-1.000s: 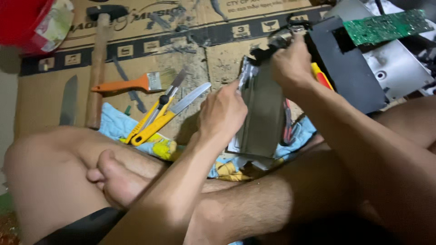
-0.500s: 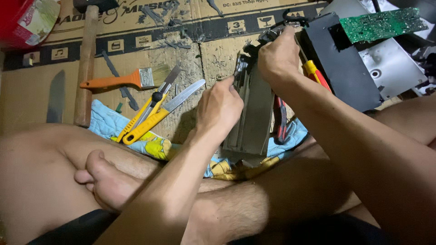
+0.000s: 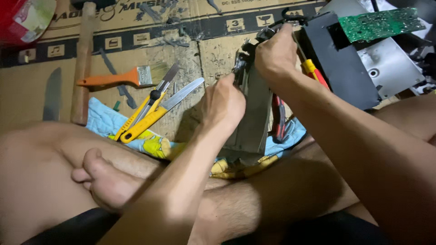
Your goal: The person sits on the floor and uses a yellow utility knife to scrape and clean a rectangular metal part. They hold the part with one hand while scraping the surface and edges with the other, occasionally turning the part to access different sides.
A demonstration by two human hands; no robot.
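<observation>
Seated cross-legged on the floor, bare legs and one foot [image 3: 102, 181] folded across the lower part of the view. Underneath, flattened brown cardboard [image 3: 27, 90] as the work surface, scuffed and cut, with a dark printed band of small symbols along its far edge. On the cardboard, partly under the legs, a light blue cloth [image 3: 102, 119] with yellow patches.

Standing upright on that cloth between the knees, a grey metal casing [image 3: 252, 120], tall and narrow, its lower end on the cloth, its upper end dark and cluttered with small parts. Left hand [image 3: 223, 105] closed against the casing's left edge about midway up, fingers curled round it. Right hand [image 3: 275, 55] wrapped over the casing's top end, gripping there; fingertips hidden behind the parts.

Left of the casing, lying on cloth and cardboard: two yellow-handled cutting tools [image 3: 145, 115] side by side, blades pointing up and right. Beyond them an orange-handled paintbrush [image 3: 116, 79], and further left a wooden hammer handle [image 3: 81, 68] running upright, head cut off at the top edge. Near the left edge a dark knife blade [image 3: 52, 93] flat on the cardboard.

Right of the casing, red-handled pliers [image 3: 278, 118] on the cloth, and a red-and-yellow screwdriver handle [image 3: 313, 72] just behind the right wrist. At top right a black box [image 3: 345, 68], a green circuit board [image 3: 379, 22] and a grey metal plate [image 3: 393, 63]. At top left, a red container [image 3: 20, 18], half out of view. Dim room, light from above.
</observation>
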